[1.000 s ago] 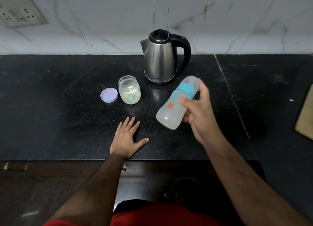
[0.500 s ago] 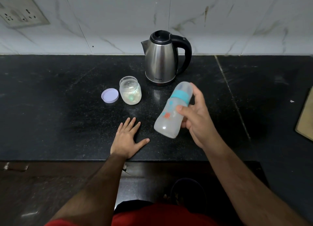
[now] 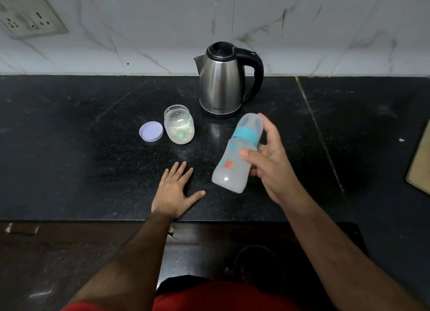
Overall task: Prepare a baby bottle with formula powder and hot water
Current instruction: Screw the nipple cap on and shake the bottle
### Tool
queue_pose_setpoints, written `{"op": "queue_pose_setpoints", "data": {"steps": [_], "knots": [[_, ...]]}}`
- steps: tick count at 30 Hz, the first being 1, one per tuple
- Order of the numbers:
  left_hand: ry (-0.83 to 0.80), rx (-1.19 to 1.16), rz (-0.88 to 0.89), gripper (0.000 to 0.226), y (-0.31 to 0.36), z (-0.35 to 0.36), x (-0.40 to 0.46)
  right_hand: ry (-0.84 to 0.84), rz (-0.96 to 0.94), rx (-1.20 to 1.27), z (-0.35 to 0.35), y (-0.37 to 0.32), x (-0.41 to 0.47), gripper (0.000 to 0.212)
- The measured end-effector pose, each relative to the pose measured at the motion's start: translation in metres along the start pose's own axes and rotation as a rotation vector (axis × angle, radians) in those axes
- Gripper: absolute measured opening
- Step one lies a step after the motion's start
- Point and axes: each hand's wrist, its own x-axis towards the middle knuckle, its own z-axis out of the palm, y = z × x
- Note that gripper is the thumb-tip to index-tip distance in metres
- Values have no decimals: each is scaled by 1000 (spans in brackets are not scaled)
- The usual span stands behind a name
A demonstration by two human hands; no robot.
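Observation:
My right hand (image 3: pixel 270 164) grips a capped baby bottle (image 3: pixel 235 161) with a teal collar, tilted with its cap pointing away and up, held above the black counter (image 3: pixel 69 147). Cloudy white liquid shows in its lower end. My left hand (image 3: pixel 174 192) rests flat on the counter near the front edge, fingers spread, holding nothing. An open clear jar of formula powder (image 3: pixel 179 128) with a green scoop inside stands behind my left hand. Its lilac lid (image 3: pixel 151 131) lies upside down to the jar's left. A steel electric kettle (image 3: pixel 223 82) with a black handle stands at the back.
A marble-tiled wall runs behind the counter, with a socket plate (image 3: pixel 28 17) at the upper left. A wooden board's edge (image 3: pixel 421 157) shows at the far right. The counter's front edge lies just under my left wrist.
The bottle in my right hand has shifted slightly between frames, dipping lower and tilting a little differently. My left hand has stayed flat on the counter.

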Motion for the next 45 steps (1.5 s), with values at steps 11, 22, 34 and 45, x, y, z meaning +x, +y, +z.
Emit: {"op": "queue_pose_setpoints", "data": {"steps": [11, 22, 34, 45], "knots": [[-4, 12, 0, 94, 1, -2, 0, 10, 41, 9, -1, 6, -4, 87], [-15, 6, -9, 94, 4, -5, -1, 59, 12, 13, -8, -2, -3, 87], [-26, -13, -13, 95, 4, -4, 0, 52, 0, -67, -18, 4, -1, 93], [-13, -674, -268, 36, 26, -38, 14, -22, 85, -163, -30, 20, 5, 66]]}}
